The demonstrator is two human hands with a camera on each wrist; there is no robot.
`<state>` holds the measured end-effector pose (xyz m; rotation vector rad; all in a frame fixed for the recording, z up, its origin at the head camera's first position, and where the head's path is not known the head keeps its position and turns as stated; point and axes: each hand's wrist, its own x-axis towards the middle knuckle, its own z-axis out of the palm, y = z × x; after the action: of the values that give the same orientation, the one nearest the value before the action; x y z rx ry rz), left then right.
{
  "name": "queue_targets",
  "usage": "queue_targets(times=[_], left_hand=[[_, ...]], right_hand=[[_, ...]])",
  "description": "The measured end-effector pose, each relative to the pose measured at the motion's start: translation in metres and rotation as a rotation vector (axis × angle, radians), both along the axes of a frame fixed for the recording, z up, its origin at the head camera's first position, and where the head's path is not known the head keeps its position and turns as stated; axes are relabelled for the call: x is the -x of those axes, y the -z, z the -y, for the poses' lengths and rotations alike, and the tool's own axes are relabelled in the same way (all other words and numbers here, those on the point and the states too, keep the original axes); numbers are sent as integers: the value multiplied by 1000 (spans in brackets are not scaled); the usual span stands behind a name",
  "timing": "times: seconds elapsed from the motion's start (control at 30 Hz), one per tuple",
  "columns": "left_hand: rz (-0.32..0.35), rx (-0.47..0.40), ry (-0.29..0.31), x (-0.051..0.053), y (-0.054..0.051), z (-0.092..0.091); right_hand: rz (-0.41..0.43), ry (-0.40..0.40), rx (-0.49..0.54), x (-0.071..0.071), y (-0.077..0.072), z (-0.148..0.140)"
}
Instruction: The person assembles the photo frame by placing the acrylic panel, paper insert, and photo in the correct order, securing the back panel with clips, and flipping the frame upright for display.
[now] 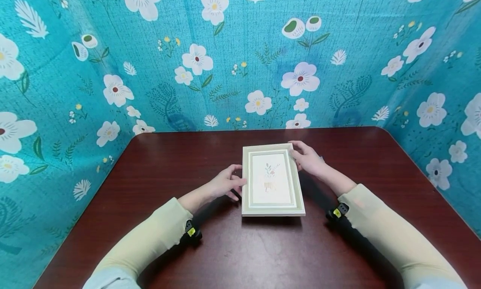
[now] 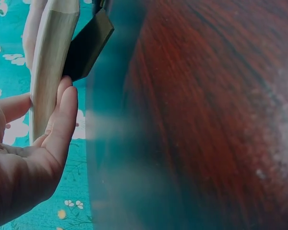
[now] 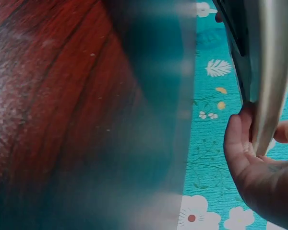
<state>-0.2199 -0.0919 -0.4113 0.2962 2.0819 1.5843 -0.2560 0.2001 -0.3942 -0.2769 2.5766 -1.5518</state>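
A cream picture frame (image 1: 272,178) with a small floral print behind its front stands tilted over the middle of the table. My left hand (image 1: 228,183) grips its left edge, thumb on the front and fingers behind. At the upper right edge, my right hand (image 1: 307,157) holds the frame in the same way. In the left wrist view the frame's pale side (image 2: 50,62) shows between thumb and fingers, and a dark stand flap (image 2: 90,45) juts from the back. The right wrist view shows the other side (image 3: 272,72) pinched by the right hand (image 3: 264,177).
The dark reddish-brown table (image 1: 169,155) has a glossy top with rounded far corners. A teal curtain with white flowers (image 1: 233,63) hangs behind it and along both sides. Black wrist cameras (image 1: 192,232) are strapped under both sleeves, close above the tabletop.
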Motion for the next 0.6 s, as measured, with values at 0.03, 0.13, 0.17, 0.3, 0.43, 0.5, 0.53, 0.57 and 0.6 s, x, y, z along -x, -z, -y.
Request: queue_targets(times=[0.03, 0.13, 0.17, 0.3, 0.43, 0.5, 0.53, 0.57, 0.6], left_hand=[[-3, 3, 4, 0, 1, 0], [-8, 11, 22, 0, 2, 0], [-7, 12, 26, 0, 3, -1], [-11, 21, 40, 1, 6, -1], [-28, 41, 43, 3, 7, -1], [-38, 57, 49, 5, 7, -1], [-40, 65, 53, 5, 7, -2], [-44, 74, 56, 6, 7, -2], [-48, 83, 60, 6, 7, -2]], right_hand=[[-2, -4, -19, 1, 2, 1], [-5, -26, -74, 3, 7, 2], [-6, -32, -95, 3, 9, 3], [8, -46, -141, 5, 13, 4], [22, -71, -168, 7, 17, 4], [26, -90, -190, 8, 19, 5], [27, -98, -203, 8, 21, 5], [27, -106, -216, 8, 22, 6], [27, -112, -228, 8, 23, 6]])
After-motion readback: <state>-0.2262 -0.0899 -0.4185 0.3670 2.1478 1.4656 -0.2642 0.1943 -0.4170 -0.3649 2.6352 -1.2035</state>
